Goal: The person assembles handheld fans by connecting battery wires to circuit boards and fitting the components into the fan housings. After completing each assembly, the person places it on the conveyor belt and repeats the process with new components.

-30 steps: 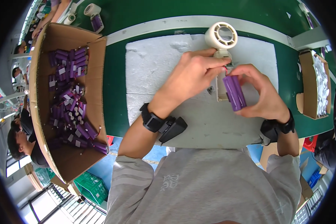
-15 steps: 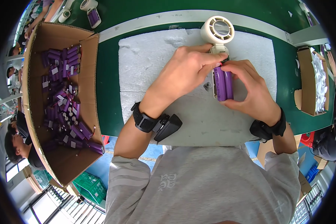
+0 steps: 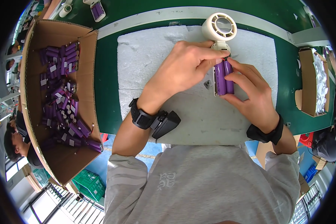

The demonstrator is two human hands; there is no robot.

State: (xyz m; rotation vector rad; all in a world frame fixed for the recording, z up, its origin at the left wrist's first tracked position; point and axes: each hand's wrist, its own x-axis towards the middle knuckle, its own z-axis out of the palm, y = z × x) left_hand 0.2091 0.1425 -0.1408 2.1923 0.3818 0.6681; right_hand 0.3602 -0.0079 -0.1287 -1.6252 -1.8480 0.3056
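Fingers of the left hand (image 3: pixel 183 69) and right hand (image 3: pixel 252 95) pinch a purple twin-cell battery pack (image 3: pixel 224 76) into a white handheld fan (image 3: pixel 219 28), near the far edge of the white foam mat (image 3: pixel 145 63).

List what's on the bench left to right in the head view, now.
cardboard box of purple cells → white foam mat → left hand → purple cell pack → right hand → small carton of white parts
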